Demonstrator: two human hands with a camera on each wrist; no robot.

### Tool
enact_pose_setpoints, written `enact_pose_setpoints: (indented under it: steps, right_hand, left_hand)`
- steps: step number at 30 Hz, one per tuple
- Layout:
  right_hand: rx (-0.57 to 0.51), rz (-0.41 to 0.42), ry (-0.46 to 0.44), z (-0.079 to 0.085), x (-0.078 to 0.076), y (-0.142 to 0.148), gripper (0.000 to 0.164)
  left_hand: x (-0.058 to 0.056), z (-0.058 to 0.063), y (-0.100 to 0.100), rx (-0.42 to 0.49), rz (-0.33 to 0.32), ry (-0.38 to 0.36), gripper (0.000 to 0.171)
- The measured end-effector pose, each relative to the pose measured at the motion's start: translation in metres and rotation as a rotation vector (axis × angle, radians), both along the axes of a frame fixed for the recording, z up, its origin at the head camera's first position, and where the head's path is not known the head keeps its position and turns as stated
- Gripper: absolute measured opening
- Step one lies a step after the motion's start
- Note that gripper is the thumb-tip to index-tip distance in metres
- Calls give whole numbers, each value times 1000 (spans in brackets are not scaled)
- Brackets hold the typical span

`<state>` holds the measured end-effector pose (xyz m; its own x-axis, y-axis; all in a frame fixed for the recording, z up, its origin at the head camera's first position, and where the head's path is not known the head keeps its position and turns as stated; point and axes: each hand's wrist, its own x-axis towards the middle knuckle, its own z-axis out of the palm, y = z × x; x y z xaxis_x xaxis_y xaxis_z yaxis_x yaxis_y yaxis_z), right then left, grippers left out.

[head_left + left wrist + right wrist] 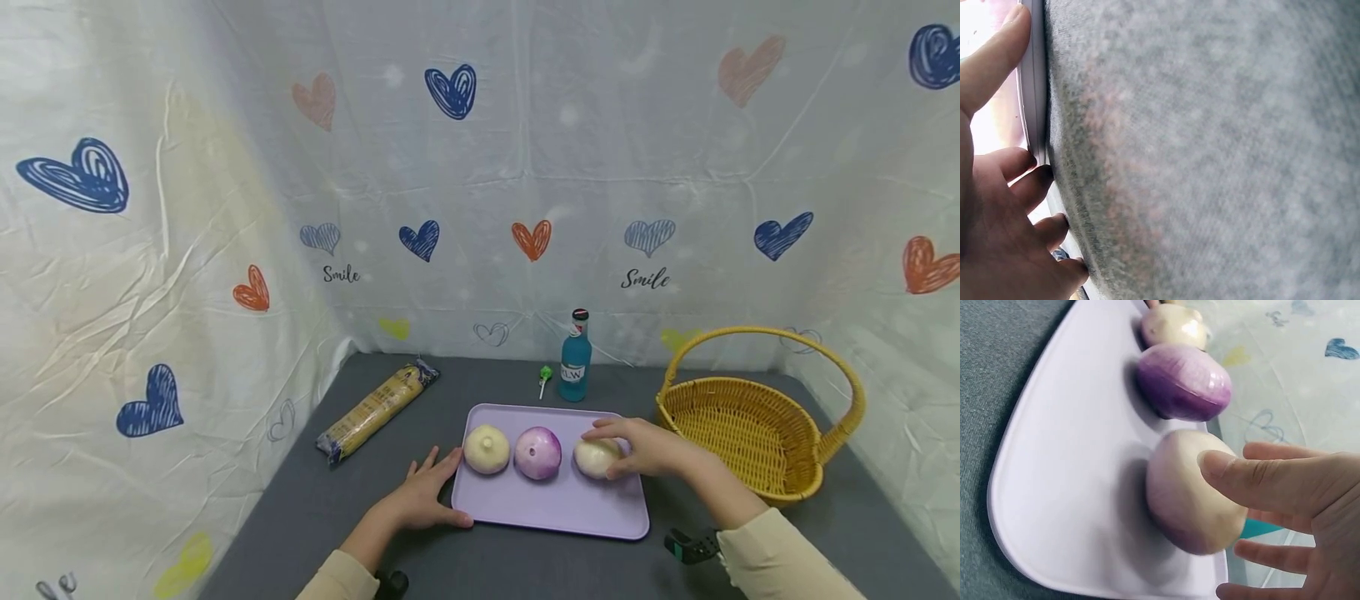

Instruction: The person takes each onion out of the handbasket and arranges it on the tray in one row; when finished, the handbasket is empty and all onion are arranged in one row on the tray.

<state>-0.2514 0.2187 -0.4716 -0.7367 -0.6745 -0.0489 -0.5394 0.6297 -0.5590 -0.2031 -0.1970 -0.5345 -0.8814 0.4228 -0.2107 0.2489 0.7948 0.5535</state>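
Observation:
A lilac tray [555,510] carries a row of onions. On its left sits a cream-white onion [486,450], beside it a purple onion [537,453], and on the right a pale onion [1191,494] with a purplish tinge on its lower side. My right hand [641,446] holds this pale onion, thumb in front and fingers around the back. My left hand [426,493] rests at the tray's left end with fingers spread, thumb along the front corner. In the left wrist view, the fingertips [1019,164] meet the tray's rim.
A yellow wicker basket [738,392] with a tall handle stands right of the tray. Behind the tray are a blue bottle [575,358] and a green lollipop [545,374]. A pack of noodles [378,410] lies at the left. A heart-patterned cloth [480,167] hangs behind the grey table.

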Motion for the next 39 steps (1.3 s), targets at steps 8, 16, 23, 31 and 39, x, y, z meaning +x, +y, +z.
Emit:
enact_pose_setpoints:
  steps: [8, 16, 23, 31, 39]
  right_hand:
    - [31, -40, 58, 11, 3, 14, 56]
    - [23, -86, 68, 23, 9, 33, 54]
    - [0, -111, 71, 24, 21, 50, 58]
    - [-53, -174, 113, 28, 41, 70, 59]
    - [-6, -215, 313, 43, 62, 94, 54]
  left_hand:
    - [-1, -3, -2, 6, -11, 8, 116]
    - [-2, -2, -3, 14, -15, 25, 115]
    - [-2, -1, -2, 15, -17, 21, 115]
    - [-2, -4, -5, 6, -16, 33, 115]
    - [6, 3, -13, 40, 9, 48, 112]
